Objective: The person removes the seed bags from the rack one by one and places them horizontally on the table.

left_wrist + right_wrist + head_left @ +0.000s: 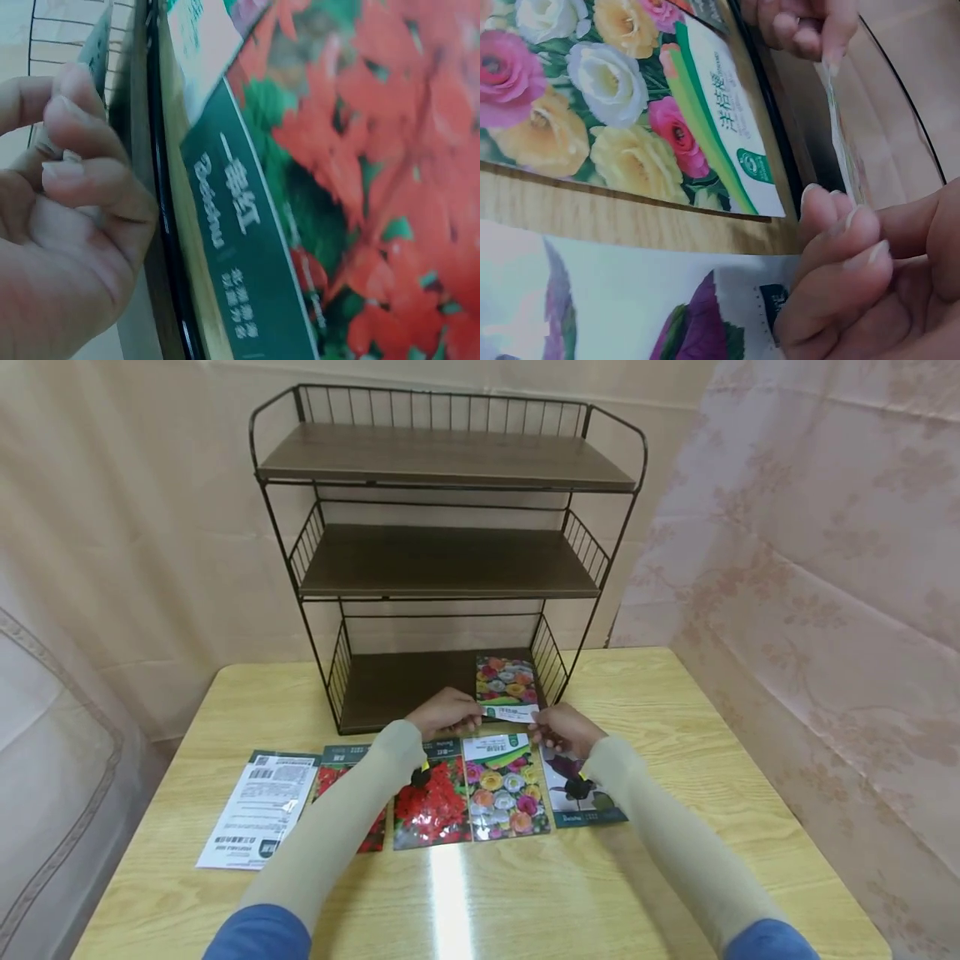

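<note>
Both hands hold a seed packet printed with many-coloured flowers, at the right end of the bottom shelf. My left hand pinches its near left corner, and my right hand pinches the near right corner. From the right wrist, the held packet shows nearly edge-on between the two hands. Below the shelf's front edge lies a matching flower packet. Left of that is a red-flower packet, and right of it a purple-leaf packet, partly under my right hand.
A three-tier rack with dark wire sides stands at the back of the wooden table. Farther left lie another red-flower packet, partly covered by my left arm, and a packet with its white printed back upward.
</note>
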`<move>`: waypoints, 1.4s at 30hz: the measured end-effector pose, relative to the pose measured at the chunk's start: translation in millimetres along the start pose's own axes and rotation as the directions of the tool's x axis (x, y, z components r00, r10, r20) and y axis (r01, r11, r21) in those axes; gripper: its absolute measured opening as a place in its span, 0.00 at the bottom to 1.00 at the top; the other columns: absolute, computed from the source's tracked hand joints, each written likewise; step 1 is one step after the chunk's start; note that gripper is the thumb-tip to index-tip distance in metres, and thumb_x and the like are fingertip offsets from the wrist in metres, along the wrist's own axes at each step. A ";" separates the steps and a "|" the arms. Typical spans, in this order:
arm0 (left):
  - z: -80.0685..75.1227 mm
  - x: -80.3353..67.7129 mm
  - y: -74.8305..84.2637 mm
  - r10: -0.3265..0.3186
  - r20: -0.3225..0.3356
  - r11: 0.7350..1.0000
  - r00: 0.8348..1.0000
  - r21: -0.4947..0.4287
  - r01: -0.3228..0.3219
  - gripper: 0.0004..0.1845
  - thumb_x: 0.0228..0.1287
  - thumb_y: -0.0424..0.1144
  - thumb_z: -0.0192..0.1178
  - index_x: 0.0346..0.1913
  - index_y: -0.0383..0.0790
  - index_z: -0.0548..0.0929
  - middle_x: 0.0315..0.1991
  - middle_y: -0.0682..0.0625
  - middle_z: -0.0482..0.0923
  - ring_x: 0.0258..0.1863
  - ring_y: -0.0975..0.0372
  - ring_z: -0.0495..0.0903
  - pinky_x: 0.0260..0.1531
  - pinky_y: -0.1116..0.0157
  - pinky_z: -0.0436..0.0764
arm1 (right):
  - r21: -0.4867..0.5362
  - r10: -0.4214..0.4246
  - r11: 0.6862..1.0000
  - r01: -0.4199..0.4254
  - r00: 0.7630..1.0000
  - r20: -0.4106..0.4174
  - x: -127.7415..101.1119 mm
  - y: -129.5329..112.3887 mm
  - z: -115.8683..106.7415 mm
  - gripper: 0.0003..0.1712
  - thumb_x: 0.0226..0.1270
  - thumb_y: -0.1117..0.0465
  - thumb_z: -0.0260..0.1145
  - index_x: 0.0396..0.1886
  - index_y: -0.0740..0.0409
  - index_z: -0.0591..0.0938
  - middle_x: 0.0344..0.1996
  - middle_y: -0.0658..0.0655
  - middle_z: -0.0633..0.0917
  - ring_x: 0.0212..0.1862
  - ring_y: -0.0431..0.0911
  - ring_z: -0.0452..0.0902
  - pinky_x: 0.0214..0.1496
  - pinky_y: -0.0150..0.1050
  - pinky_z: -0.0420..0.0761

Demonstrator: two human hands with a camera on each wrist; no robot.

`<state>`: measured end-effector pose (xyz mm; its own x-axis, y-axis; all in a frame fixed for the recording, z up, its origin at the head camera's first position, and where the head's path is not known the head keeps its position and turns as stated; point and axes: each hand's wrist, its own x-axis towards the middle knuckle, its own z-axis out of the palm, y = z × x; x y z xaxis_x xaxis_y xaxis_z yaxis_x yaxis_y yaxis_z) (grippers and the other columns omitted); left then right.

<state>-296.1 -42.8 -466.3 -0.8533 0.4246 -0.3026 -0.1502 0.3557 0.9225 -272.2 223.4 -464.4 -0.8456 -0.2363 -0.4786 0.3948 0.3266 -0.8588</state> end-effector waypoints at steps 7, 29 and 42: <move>-0.2 -3.2 2.6 -0.047 -0.003 0.998 0.999 -0.045 0.047 0.19 0.77 0.43 0.57 0.42 0.28 0.88 0.23 0.50 0.82 0.15 0.67 0.70 0.14 0.70 0.64 | 0.049 -0.072 0.996 0.072 0.997 -0.004 -0.6 2.3 -0.2 0.22 0.86 0.55 0.48 0.55 0.73 0.75 0.28 0.54 0.81 0.21 0.39 0.65 0.21 0.30 0.65; 7.3 -20.3 3.0 0.118 0.021 0.975 0.993 0.189 -0.120 0.18 0.78 0.42 0.59 0.37 0.30 0.89 0.35 0.36 0.85 0.20 0.59 0.68 0.32 0.58 0.78 | -0.037 -0.100 0.994 0.100 0.995 -0.003 -7.8 9.2 -4.4 0.23 0.84 0.51 0.53 0.46 0.69 0.80 0.27 0.55 0.82 0.21 0.40 0.66 0.22 0.32 0.66; 20.7 -32.6 -0.1 0.129 0.049 0.957 0.990 0.254 -0.137 0.23 0.78 0.45 0.59 0.33 0.25 0.87 0.33 0.35 0.84 0.15 0.63 0.62 0.23 0.63 0.71 | -0.123 -0.145 0.982 0.144 0.989 0.003 -19.3 13.2 -6.6 0.24 0.84 0.50 0.53 0.44 0.70 0.80 0.26 0.54 0.81 0.21 0.41 0.64 0.23 0.34 0.63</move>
<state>-257.9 -39.5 -461.5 -0.8401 0.5070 -0.1928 0.1001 0.4942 0.8636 -253.0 238.4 -465.3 -0.8930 -0.2836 -0.3496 0.2216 0.3991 -0.8897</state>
